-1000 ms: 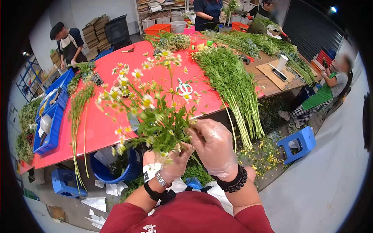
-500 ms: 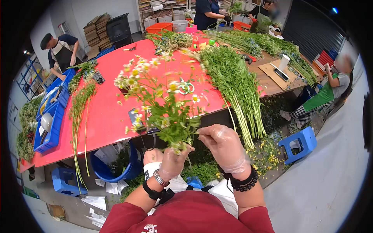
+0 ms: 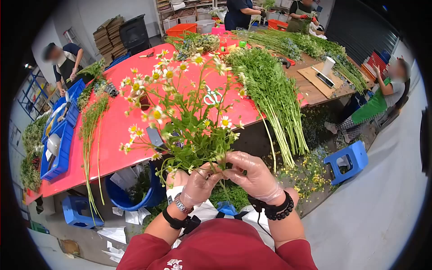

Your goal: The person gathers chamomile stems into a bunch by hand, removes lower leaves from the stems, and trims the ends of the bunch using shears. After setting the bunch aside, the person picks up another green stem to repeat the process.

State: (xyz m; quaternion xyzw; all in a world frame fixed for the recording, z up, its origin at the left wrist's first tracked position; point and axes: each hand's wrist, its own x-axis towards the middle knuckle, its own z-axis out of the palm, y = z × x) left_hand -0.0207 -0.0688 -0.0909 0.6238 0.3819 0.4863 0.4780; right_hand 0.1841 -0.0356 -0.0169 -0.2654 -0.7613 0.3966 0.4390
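A loose bunch of chamomile-like flowers (image 3: 184, 117), white petals around yellow centres, rises in front of me with its blooms leaning away over the table. My left hand (image 3: 201, 183), in a clear plastic glove, is closed around its stems below the leaves. My right hand (image 3: 254, 177), gloved the same way, meets the left at the bunch's base, and its fingers pinch the leafy stems there. Green-handled scissors (image 3: 211, 96) lie on the red table (image 3: 121, 126) behind the flowers. A phone-like device beside the bunch is partly hidden by leaves.
Long green stems (image 3: 270, 103) overhang the table edge at right. A blue bin (image 3: 155, 195) stands under the table, and blue stools (image 3: 346, 162) stand on both sides. Blue crates (image 3: 58, 148) hold tools at left. Several people work around the table; cuttings litter the floor.
My right hand has moved left onto the stems, beside my left hand. The bunch has spread wider and is less blurred. At far left, a person now holds greenery.
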